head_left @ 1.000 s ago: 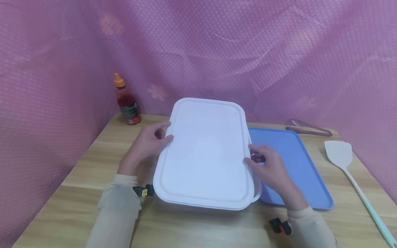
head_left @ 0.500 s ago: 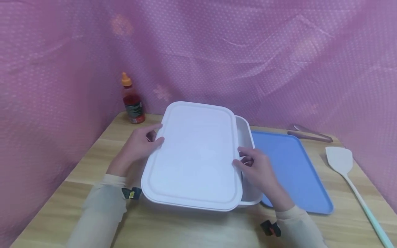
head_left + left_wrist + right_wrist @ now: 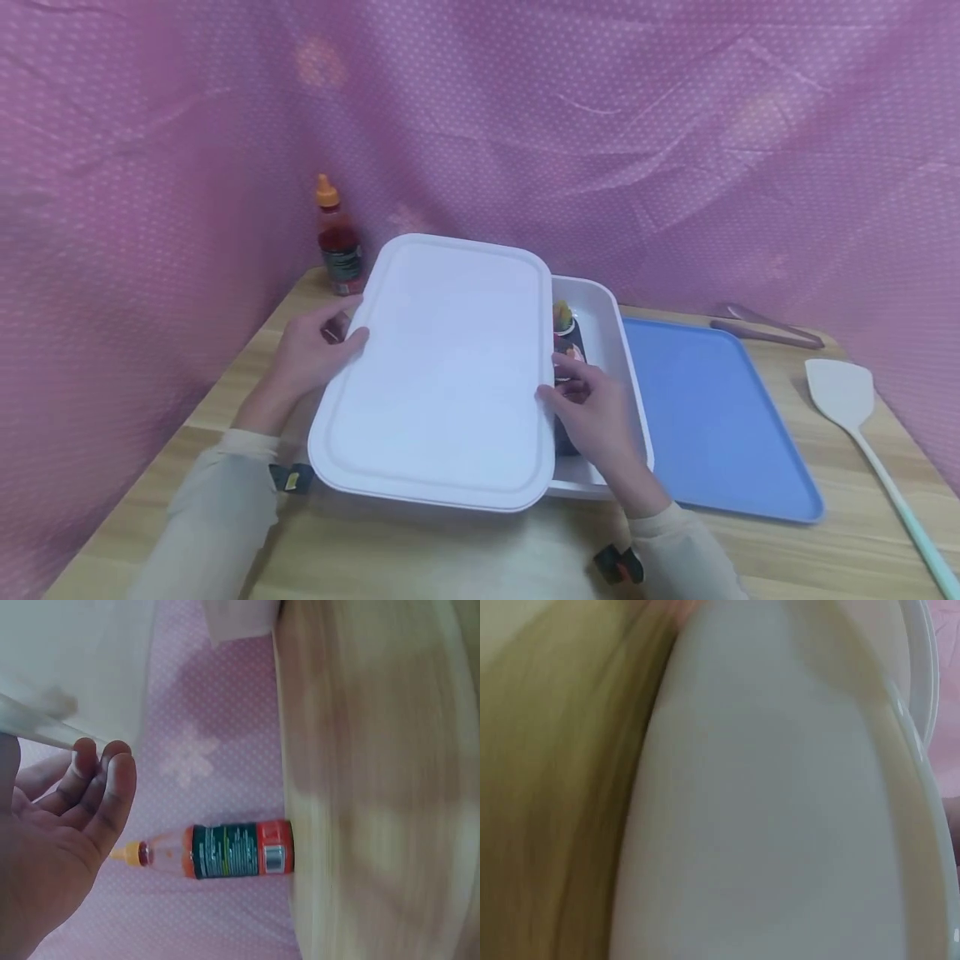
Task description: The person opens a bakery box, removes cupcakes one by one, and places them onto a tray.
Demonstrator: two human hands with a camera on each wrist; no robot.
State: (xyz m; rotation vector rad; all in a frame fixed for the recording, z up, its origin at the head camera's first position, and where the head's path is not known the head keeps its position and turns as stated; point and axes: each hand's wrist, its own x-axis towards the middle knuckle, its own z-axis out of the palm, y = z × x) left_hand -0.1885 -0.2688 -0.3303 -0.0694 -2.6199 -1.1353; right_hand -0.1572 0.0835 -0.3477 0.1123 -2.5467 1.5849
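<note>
A white rectangular lid (image 3: 442,367) is held above a white box (image 3: 615,358), covering its left part. On the lid's left edge, my left hand (image 3: 309,354) pinches the rim between thumb and fingers; the left wrist view shows this hand (image 3: 67,810) with fingers curled at the edge. My right hand (image 3: 600,417) grips the lid's right edge, over the box. Inside the box's uncovered part lie dark items (image 3: 576,342), partly hidden by the lid and hand. The right wrist view is filled mostly by the box's outer wall (image 3: 765,810).
A blue tray (image 3: 712,417) lies right of the box. Behind it are tongs (image 3: 772,335), and a white spatula with a green handle (image 3: 843,396) lies at the far right. A red sauce bottle (image 3: 341,250) stands at the back left.
Both hands have moved left with the lid, relative to the box. The box's right part and some of its contents have come into view.
</note>
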